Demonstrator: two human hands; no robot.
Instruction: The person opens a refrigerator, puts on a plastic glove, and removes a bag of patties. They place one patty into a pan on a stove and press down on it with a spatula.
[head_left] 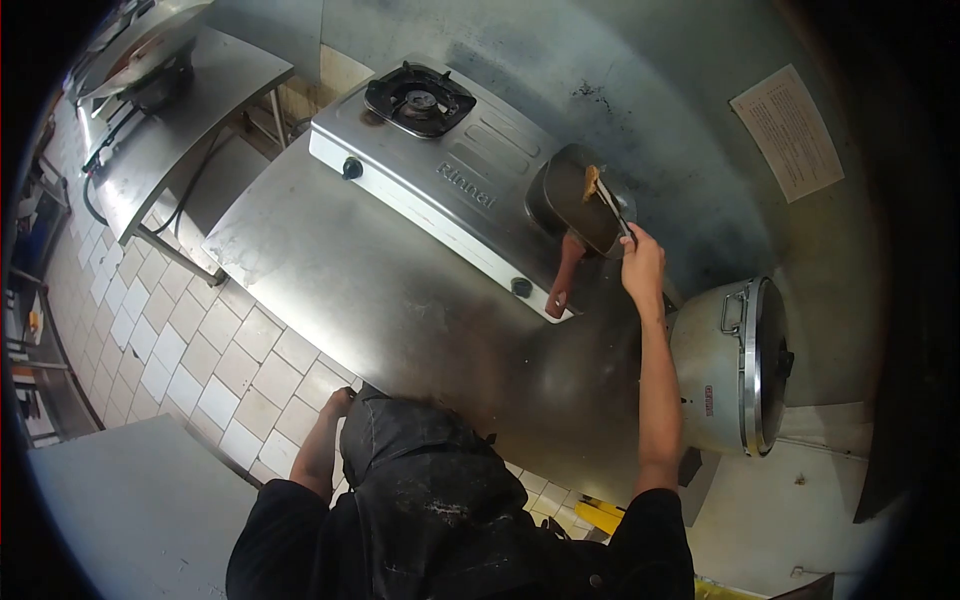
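My right hand (pixel 643 268) is closed around the dark handle of a pair of tongs (pixel 610 205). A browned piece of food (pixel 592 184) is at the tongs' tip, above a dark squarish pan (pixel 572 196). The pan sits on the right side of the Rinnai gas stove (pixel 400 165), its reddish-brown handle pointing toward me. My left hand (pixel 338 404) hangs low beside my black apron, close to the front edge of the steel table (pixel 380 280). Its fingers are mostly hidden, and whether it holds anything does not show.
A large lidded rice cooker (pixel 718 365) stands right of my right forearm. The left burner (pixel 420 100) has no pan on it. Another steel table (pixel 215 100) with a dark pan stands at upper left, and a paper sheet (pixel 790 132) is on the wall.
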